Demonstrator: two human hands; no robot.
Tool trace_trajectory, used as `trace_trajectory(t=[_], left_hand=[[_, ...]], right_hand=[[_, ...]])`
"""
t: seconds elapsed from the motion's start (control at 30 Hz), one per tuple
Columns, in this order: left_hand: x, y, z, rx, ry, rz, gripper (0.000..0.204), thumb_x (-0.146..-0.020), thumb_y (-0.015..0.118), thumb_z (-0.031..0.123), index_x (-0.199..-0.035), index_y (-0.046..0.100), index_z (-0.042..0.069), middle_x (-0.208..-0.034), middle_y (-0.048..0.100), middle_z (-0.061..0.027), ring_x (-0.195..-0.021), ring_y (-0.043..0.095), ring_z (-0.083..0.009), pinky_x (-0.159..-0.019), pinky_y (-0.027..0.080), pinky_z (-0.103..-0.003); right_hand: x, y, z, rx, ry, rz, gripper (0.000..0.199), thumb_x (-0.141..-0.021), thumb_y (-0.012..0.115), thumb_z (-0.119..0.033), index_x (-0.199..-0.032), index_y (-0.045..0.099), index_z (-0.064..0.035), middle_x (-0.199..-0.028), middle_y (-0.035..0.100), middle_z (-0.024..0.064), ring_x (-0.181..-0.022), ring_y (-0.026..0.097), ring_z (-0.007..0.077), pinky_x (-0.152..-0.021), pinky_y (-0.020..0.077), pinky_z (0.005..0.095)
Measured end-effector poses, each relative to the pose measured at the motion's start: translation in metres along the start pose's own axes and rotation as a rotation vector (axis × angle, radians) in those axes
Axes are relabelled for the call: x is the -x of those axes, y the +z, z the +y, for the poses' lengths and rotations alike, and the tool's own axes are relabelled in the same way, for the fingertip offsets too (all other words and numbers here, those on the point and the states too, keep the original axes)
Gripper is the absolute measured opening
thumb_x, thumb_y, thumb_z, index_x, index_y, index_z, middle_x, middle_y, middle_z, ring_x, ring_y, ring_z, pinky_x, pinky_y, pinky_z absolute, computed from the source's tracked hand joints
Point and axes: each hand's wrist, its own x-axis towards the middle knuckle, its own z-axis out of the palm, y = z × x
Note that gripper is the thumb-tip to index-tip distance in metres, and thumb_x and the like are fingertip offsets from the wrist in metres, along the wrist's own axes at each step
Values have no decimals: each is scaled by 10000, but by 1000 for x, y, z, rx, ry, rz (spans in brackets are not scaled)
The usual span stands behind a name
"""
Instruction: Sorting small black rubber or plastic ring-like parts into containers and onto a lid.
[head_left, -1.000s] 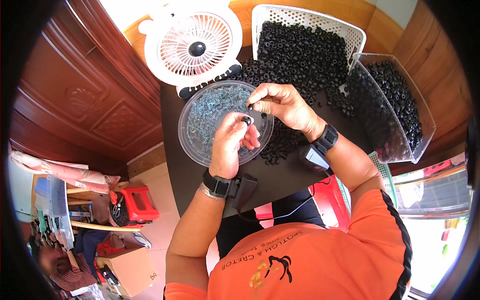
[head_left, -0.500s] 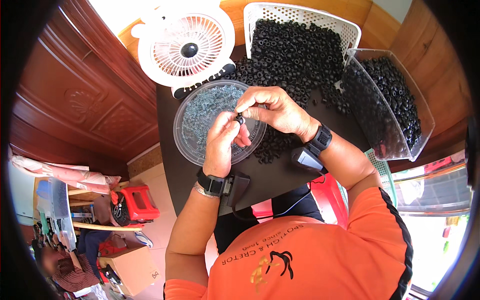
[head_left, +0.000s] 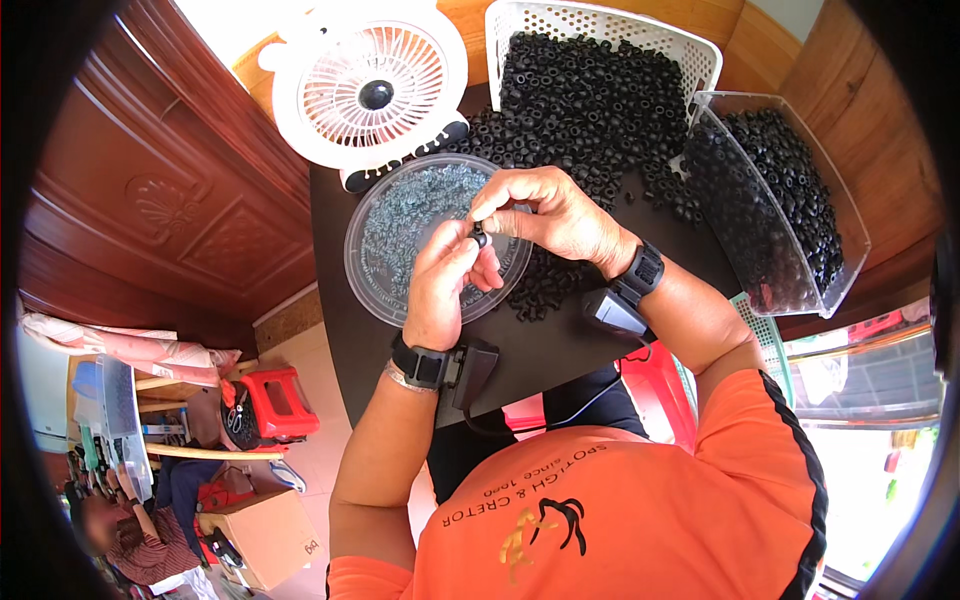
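Observation:
Between the fingertips of both hands is a small black ring-shaped part (head_left: 480, 239). My left hand (head_left: 440, 277) pinches it from below, thumb against the fingers. From above, my right hand (head_left: 556, 220) is closed at the thumb and forefinger on something tiny at the top of the part, too small to name. Both hands hover over the right side of a round clear tub (head_left: 352, 272) that holds many small bluish, shiny pieces (head_left: 400, 220). Loose black rings (head_left: 545, 285) lie beside the tub, partly under my right hand.
A white basket (head_left: 703, 60) spills black rings over the far side of the dark table (head_left: 400, 375). Right of it stands a clear bin (head_left: 765, 230) of black parts. A white fan (head_left: 375, 95) stands at the back left. Another person (head_left: 140, 540) is at the lower left.
Both hands keep nearly the same pose, fingertips together at the black part. The view has shifted very slightly. At lower left, the other person's arm has moved.

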Motion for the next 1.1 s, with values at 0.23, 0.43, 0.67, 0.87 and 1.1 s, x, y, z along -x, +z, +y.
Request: trace_trajectory(t=[0.23,0.43,0.67,0.87,1.1], left_hand=[[1,0,0,-43,66,-10,259,-956,478,271,-1047,528,34,-827,604,-66,-674,592,-150,-632,443,-252],[0,0,0,-40,57,-3,264,-956,486,267,-1060,526,28,-840,608,-67,-680,597,-151,-635,448,-252],[0,0,0,-47,38,5,270,-955,489,255,-1081,526,19,-853,611,-63,-681,600,-146,-637,450,-252],[-1,-1,-2,-40,30,3,271,-953,480,256,-1072,530,17,-844,607,-61,-677,597,-143,-636,449,-248],[-1,0,-3,-15,21,42,237,-953,455,224,-1036,539,19,-821,604,-64,-669,590,-142,-633,445,-247]], right_hand=[[0,-1,-3,-262,80,100,149,-880,643,-5,-1025,655,-34,-963,659,23,-938,608,105,-866,497,271],[1,0,-2,-288,95,47,161,-887,628,5,-1042,646,-33,-964,658,29,-942,608,106,-873,496,274],[2,1,-4,-179,33,31,165,-890,624,7,-1049,641,-32,-978,663,36,-940,611,106,-875,496,277],[1,0,-2,-55,-8,21,157,-888,634,-11,-1043,645,-32,-950,677,35,-926,620,106,-858,501,281],[1,4,-4,302,-168,62,139,-840,675,-32,-978,650,-30,-900,682,73,-880,669,207,-780,532,313]])
